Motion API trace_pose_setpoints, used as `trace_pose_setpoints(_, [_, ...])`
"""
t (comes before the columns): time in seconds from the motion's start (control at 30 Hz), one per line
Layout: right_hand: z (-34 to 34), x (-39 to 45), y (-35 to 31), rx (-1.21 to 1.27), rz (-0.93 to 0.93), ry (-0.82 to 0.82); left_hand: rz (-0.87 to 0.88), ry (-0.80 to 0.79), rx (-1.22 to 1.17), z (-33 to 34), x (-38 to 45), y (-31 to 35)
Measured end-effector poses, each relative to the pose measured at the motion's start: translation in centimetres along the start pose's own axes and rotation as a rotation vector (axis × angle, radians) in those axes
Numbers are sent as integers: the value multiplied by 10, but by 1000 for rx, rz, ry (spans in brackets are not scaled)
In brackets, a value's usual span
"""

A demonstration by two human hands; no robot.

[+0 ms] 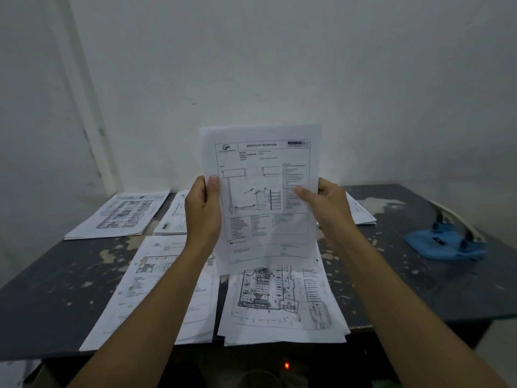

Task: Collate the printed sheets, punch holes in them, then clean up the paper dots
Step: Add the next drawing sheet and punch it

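Observation:
I hold a small bundle of printed sheets point(261, 191) upright above the table, its top page showing a form with a floor plan. My left hand point(202, 211) grips the bundle's left edge, thumb on the front. My right hand point(326, 205) pinches the right edge, thumb across the page. Below lie stacks of printed sheets: one at front centre point(282, 303), one at front left point(156, 289), one at back left point(120, 214), one behind my left hand point(174, 217), and one behind my right hand point(361, 214). A blue hole punch point(447, 242) sits at the right.
The dark table point(56, 289) has a worn, chipped top and stands against a white wall. Its front edge runs along the bottom, with a small red light point(286, 365) glowing below it. Bare tabletop shows between the hole punch and the paper stacks.

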State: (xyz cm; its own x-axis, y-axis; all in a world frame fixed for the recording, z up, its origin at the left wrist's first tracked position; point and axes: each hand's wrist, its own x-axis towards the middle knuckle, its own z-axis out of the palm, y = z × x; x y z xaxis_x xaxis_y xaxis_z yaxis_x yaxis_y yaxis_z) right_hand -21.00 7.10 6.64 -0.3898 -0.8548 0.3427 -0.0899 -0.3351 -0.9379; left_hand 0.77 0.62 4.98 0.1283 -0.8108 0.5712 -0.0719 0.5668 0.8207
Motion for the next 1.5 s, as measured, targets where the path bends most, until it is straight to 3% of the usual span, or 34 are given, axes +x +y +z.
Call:
trace_pose_setpoints(0.5, [-14,-16,30,-25,51,15,-21,-44,50,16,-21,-14])
trace_pose_setpoints(0.9, [-41,3,-3,-99,44,36,119,-87,111,41,-2,14])
trace_pose_setpoints(1.13, [-71,11,-15,-139,48,57,100,-112,133,75,1,18])
trace_pose_setpoints(1.33, [-123,36,-15,-305,51,173,47,-200,79,124,0,17])
trace_pose_setpoints(1.5, [-175,56,-11,-540,-61,302,-48,-262,14,172,-8,8])
